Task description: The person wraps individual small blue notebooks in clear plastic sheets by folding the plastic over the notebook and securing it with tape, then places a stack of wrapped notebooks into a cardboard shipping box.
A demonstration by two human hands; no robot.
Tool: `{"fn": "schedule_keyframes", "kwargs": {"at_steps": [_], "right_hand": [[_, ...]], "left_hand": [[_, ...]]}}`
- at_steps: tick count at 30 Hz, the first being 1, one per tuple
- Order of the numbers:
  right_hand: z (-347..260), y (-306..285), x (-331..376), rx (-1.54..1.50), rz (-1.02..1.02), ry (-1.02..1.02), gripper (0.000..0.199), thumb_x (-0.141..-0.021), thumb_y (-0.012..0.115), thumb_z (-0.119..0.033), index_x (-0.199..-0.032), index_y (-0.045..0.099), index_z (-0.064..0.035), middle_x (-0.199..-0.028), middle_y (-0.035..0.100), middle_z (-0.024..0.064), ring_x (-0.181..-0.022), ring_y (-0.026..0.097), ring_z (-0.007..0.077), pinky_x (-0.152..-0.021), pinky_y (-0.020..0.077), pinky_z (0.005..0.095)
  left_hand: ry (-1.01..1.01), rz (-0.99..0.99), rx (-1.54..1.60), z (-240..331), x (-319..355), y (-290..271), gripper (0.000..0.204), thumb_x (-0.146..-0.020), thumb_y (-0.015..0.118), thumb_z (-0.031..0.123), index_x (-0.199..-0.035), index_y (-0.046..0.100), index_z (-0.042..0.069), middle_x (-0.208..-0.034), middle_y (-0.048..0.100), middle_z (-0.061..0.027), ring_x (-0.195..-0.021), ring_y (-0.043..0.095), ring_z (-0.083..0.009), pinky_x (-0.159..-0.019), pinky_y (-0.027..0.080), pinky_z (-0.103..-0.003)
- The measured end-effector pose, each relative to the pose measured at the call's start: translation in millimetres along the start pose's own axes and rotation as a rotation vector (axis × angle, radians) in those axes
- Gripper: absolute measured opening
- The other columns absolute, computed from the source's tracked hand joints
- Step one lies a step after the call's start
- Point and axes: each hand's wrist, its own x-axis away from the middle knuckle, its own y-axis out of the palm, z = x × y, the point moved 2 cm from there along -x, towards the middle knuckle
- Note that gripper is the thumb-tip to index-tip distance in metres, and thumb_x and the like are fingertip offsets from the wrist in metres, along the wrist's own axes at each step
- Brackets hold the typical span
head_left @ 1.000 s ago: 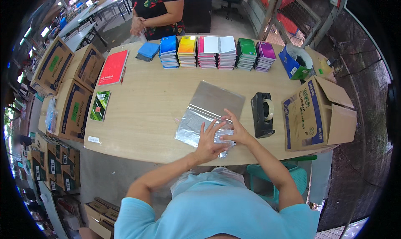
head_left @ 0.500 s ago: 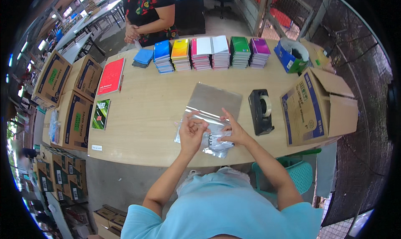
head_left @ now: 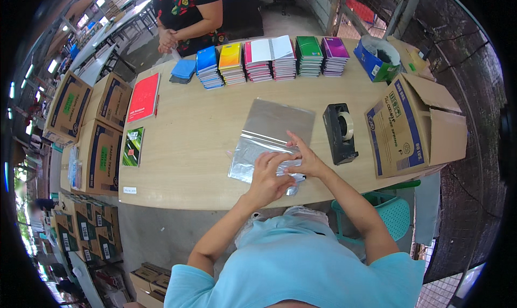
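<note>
A stack of clear plastic sleeves lies on the table in front of me. Over its near right part, my left hand is closed, fingers bent and thumb beneath them. My right hand meets it from the right, index finger raised and thumb bent inward. Between the hands is a small clear plastic packet, mostly covered by my fingers; its near end shows below the left thumb. What lies inside it is hidden now. To the right of the sleeves stands a black tape dispenser with a roll of tape.
Stacks of coloured spiral notebooks line the far edge. A red notebook and green notebook lie left. An open carton stands right; cartons flank the left side. A person stands across the table.
My left hand has moved right and slightly nearer, over the packet, and now meets the right hand. The packet's small dark-tipped contents, visible before, are covered. The whole view has shifted slightly.
</note>
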Motion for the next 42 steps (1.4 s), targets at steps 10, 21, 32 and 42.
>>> {"fn": "schedule_keyframes", "kwargs": {"at_steps": [10, 21, 32, 42], "right_hand": [[9, -1, -1, 0.038, -0.008, -0.111, 0.113, -0.066, 0.088, -0.014, -0.154, 0.017, -0.0143, -0.133, 0.042, 0.0177, -0.106, 0.055, 0.0208, -0.086, 0.0527, 0.0313], [12, -5, -1, -0.003, -0.014, -0.066, 0.111, -0.067, 0.086, -0.014, -0.154, 0.017, -0.0142, -0.131, 0.044, 0.0169, -0.114, 0.051, 0.0215, -0.090, 0.0510, 0.0337], [27, 22, 43, -0.170, 0.228, -0.131, 0.106, -0.071, 0.081, -0.004, -0.153, 0.013, -0.0085, -0.124, 0.053, 0.0134, -0.115, 0.054, 0.0209, -0.102, 0.0404, 0.0347], [30, 17, 22, -0.304, 0.391, -0.024, 0.062, -0.074, 0.075, 0.002, -0.127, 0.044, -0.0027, -0.102, 0.060, 0.0079, -0.095, 0.059, 0.0137, -0.086, 0.0463, 0.0279]], "left_hand": [[-0.252, 0.039, 0.052, -8, 29, 26, 0.043, -0.056, 0.089, 0.028, -0.094, 0.073, 0.018, -0.136, 0.045, -0.0194, -0.125, 0.044, -0.0399, -0.105, 0.034, -0.053], [-0.335, 0.182, 0.343, -14, 27, 47, 0.021, -0.068, 0.085, 0.016, -0.084, 0.072, 0.010, -0.137, 0.043, -0.0216, -0.128, 0.044, -0.0402, -0.103, 0.040, -0.048], [-0.479, 0.242, 0.415, -14, 32, 66, 0.015, -0.074, 0.080, 0.008, -0.074, 0.065, 0.003, -0.130, 0.049, -0.0201, -0.112, 0.058, -0.0326, -0.088, 0.051, -0.038], [-0.834, 0.385, 0.983, -33, 29, 87, 0.070, -0.074, 0.078, 0.001, -0.130, 0.036, 0.006, -0.097, 0.056, -0.0069, -0.098, 0.059, -0.0171, -0.086, 0.048, -0.031]]}}
